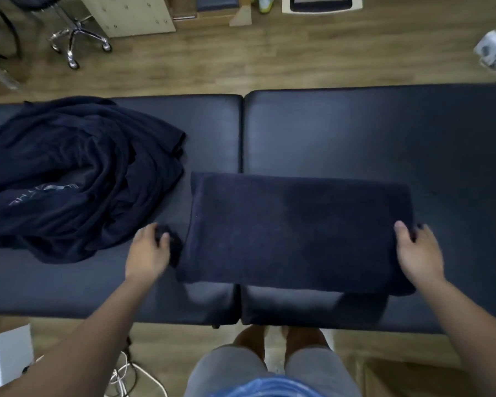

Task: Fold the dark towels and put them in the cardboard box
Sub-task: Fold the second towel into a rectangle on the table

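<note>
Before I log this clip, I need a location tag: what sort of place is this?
Probably a massage or therapy room, though that is a guess. The towel is being folded on a black padded treatment table, a pile of dark towels waits beside it, and a wheeled stool stands on the wood floor.

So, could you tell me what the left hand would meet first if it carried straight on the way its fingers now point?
The left hand points up and slightly right, already gripping the folded towel at its corner. Beyond that, likely only bare table padding, passing right of the towel pile; depth is uncertain.
</note>
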`<control>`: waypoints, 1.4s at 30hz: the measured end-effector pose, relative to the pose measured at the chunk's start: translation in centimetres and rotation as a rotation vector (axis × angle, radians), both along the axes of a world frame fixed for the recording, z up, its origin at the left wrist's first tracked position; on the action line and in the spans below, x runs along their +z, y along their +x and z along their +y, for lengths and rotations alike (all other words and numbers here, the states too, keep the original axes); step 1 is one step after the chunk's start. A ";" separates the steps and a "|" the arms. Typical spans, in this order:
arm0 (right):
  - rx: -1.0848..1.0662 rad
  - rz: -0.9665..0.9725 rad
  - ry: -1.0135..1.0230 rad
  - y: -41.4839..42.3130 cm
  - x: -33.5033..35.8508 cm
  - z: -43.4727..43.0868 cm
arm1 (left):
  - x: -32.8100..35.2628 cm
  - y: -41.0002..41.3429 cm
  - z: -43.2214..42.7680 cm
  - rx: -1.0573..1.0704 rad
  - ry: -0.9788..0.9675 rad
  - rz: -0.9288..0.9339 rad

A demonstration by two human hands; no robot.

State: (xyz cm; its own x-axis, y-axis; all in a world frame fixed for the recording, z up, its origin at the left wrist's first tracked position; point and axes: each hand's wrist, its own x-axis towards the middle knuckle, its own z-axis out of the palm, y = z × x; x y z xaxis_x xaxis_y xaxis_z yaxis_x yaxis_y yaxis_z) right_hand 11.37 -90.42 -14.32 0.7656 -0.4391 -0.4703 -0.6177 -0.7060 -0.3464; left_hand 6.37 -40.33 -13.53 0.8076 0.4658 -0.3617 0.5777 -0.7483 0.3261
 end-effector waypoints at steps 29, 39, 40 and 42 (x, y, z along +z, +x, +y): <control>-0.858 -0.013 0.734 -31.8 7.0 -4.8 | 5.6 -2.8 -19.1 -0.163 -0.911 0.372; -1.249 -0.361 0.726 -59.8 9.4 -8.5 | 9.2 -19.7 -38.5 -0.703 -0.833 0.366; -1.275 -0.371 0.750 -62.6 9.3 -8.3 | 9.2 -21.6 -39.9 -0.745 -0.823 0.375; -1.314 -0.388 0.769 -67.6 9.3 -7.7 | 9.1 -25.5 -42.8 -0.825 -0.802 0.402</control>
State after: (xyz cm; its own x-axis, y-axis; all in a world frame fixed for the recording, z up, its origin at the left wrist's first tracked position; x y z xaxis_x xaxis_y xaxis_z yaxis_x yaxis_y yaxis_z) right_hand -56.26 -98.14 -5.04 0.1778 -0.6264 -0.7590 -0.4253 0.6466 -0.6333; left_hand -19.14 -83.15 -4.44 0.5199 -0.6047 -0.6034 0.1902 -0.6067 0.7719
